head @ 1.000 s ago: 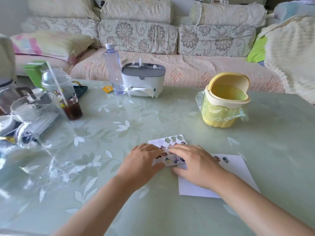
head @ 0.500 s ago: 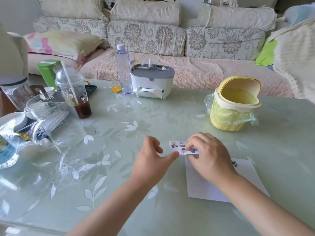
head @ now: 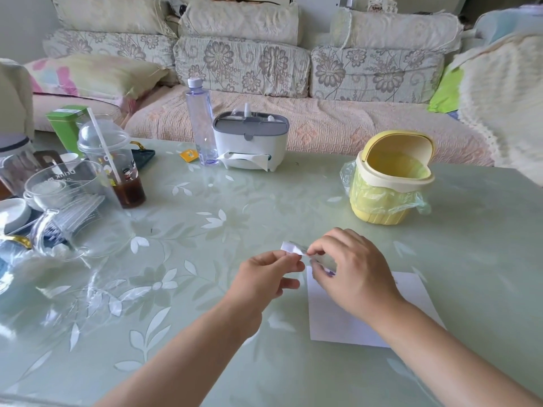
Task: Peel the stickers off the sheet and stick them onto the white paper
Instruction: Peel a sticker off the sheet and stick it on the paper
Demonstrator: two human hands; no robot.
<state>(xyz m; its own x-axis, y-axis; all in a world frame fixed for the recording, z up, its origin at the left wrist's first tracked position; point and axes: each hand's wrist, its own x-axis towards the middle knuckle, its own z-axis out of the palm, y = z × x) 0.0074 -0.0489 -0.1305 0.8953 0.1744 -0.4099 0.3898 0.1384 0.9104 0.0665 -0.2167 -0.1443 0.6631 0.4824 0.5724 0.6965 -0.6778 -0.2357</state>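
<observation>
Far left: a glass pitcher point(head: 58, 195) and other clear clutter crowd the edge of the pale green counter point(head: 476, 236), with a domed plastic cup point(head: 117, 171) of dark drink and a straw just behind. Further back stand a clear water bottle point(head: 201, 124) and, touching or nearly touching it, a white tissue box point(head: 249, 139). Near the middle, the left hand point(head: 264, 277) is raised off the counter, its grip narrow, thumb and forefinger pinching the left end of the sticker sheet point(head: 291, 248). The sheet shows as a small white folded strip held in the air between both hands. The right hand point(head: 352, 274) pinches the sheet's other end with curled fingers; a purple blur under those fingers is too unclear to name. The white paper point(head: 338, 318) lies flat on the counter below the right hand and forearm. A yellow bin point(head: 388, 177) with a plastic liner sits beyond, lid tipped open.
</observation>
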